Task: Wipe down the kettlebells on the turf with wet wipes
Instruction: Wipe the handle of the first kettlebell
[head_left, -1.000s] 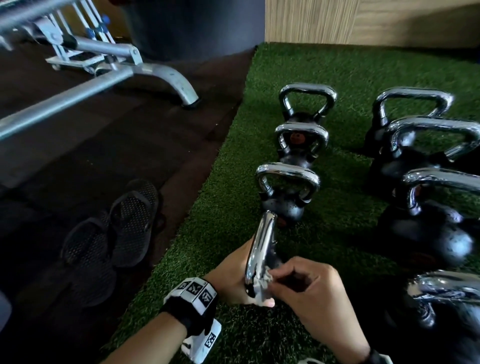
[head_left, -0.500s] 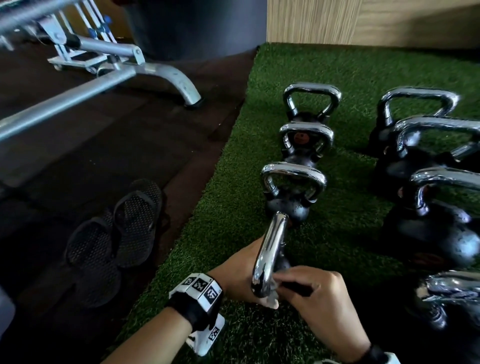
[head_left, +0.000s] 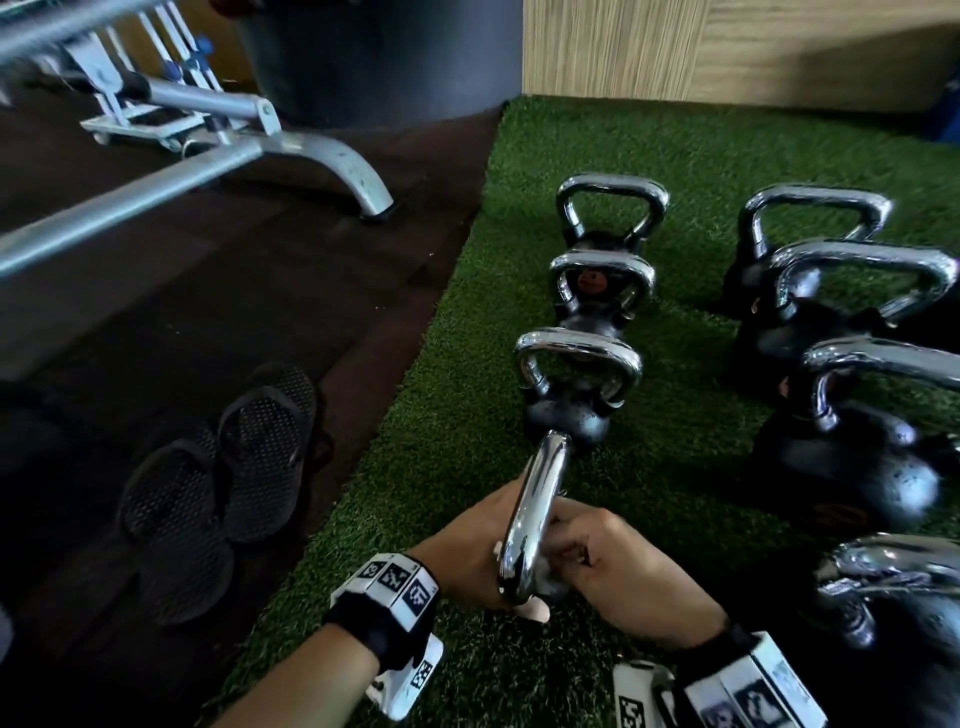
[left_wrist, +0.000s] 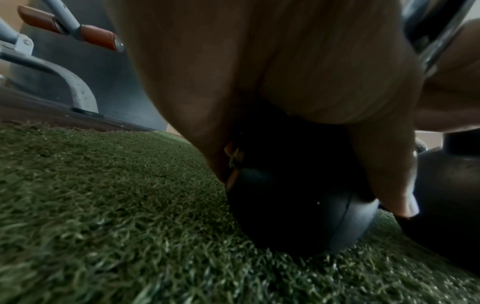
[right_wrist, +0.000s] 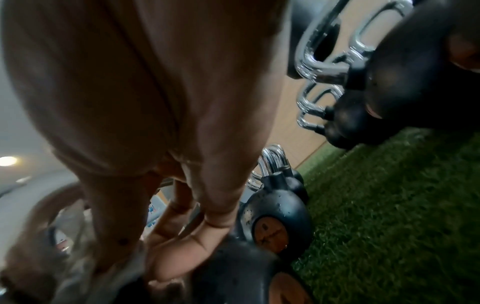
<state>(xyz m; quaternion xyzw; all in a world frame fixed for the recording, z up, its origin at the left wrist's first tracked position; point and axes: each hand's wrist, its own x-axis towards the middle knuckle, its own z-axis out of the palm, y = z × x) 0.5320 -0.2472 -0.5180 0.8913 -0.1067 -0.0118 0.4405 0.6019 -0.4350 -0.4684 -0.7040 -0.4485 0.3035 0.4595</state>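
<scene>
The nearest kettlebell's chrome handle (head_left: 530, 519) rises edge-on between my hands on the green turf (head_left: 441, 441). My left hand (head_left: 467, 556) grips this kettlebell low on its left side, and one fingertip shows under the handle. In the left wrist view its fingers lie over the black ball (left_wrist: 298, 216). My right hand (head_left: 608, 566) is curled against the handle's lower right side and pinches a whitish wet wipe (head_left: 544, 574) there. The wipe is mostly hidden by the fingers. It shows blurred at the lower left of the right wrist view (right_wrist: 78, 273).
Three more kettlebells (head_left: 571, 395) stand in a row straight ahead. Several larger ones (head_left: 857, 457) stand to the right, one close by my right wrist (head_left: 893, 587). Dark slippers (head_left: 218, 467) lie on the rubber floor at the left, beyond them a bench frame (head_left: 337, 161).
My right hand's fingers have closed further over the wipe at the handle's base, so less white shows. The handle's top has swung slightly right. My left hand has kept its hold.
</scene>
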